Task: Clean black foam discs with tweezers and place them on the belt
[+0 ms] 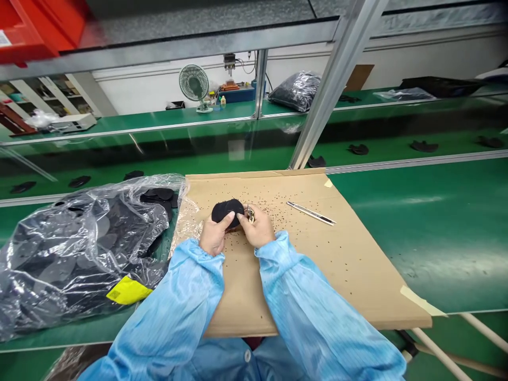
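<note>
Over a sheet of brown cardboard, a thin black rounded piece is held between my two hands. My left hand is closed on its left side, with the thumb lying on top. On the right side, the thumb of my right hand presses the piece's edge. A small metal cutter-like tool sits within the fingers of that hand; its exact kind is partly hidden. Tiny dark specks are scattered over the cardboard around both hands. To the right lies a slim utility knife.
A clear plastic bag of black pieces with a yellow label lies at the left. Beyond the cardboard runs a green conveyor carrying several black pieces. A metal post slants up behind; a fan stands farther back.
</note>
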Available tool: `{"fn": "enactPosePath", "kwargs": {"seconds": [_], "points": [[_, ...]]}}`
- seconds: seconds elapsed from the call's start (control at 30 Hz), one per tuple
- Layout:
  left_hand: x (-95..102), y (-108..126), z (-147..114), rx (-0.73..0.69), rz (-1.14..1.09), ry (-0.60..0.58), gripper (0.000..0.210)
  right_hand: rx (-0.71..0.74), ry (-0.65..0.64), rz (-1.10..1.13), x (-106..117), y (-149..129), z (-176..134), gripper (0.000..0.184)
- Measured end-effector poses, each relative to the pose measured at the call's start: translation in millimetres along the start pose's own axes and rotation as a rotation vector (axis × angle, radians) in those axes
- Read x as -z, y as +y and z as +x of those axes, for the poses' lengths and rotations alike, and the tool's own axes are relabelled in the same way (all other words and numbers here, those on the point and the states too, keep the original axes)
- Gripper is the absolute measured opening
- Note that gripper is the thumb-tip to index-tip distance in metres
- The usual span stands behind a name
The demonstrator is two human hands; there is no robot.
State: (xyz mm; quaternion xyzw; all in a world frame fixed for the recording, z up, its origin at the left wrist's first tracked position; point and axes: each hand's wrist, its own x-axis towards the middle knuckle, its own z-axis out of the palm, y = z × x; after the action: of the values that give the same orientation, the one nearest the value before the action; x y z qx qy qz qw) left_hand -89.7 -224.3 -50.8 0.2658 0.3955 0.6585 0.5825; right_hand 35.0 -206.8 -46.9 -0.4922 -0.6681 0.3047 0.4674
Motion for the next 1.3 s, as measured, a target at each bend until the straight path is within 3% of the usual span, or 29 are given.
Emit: {"fn": "enactPosePath", "kwargs": {"seconds": [0.27,0.57,0.7,0.87,1.07,1.2,1.3], "points": [[0.8,1.3,-0.1,-0.030,0.011,-0.013,0.045,0.019,-0.035,0.051,-1.2,3.3,0.1,0.029],[-0.2,6.5,-3.9,0.031,-0.001,-0.082,0.048,-0.171,-0.041,0.489,-4.2,10.1,5.7,0.037],[3.0,5.0,-2.6,0.033,0.011,-0.137,0.044,-0.255,-0.040,0.594,-4.1,4.6,5.8,0.041],[3.1,4.1,-2.7,0.066,0.046,-0.119,0.044,-0.294,0.038,0.631,-4.0,-1.8,5.4,0.038],[2.4,4.2,-3.5,0.091,0.040,-0.130,0.044,-0.252,0.058,0.509,-5.5,1.6,5.3,0.033],[6.3,4.3,2.2,0.185,-0.041,-0.052,0.042,-0.096,-0.036,0.395,-3.8,4.0,2.5,0.034],[9.2,6.7,7.5,0.302,-0.130,-0.021,0.029,0.030,-0.097,0.337,-2.7,1.9,-0.6,0.033]]}}
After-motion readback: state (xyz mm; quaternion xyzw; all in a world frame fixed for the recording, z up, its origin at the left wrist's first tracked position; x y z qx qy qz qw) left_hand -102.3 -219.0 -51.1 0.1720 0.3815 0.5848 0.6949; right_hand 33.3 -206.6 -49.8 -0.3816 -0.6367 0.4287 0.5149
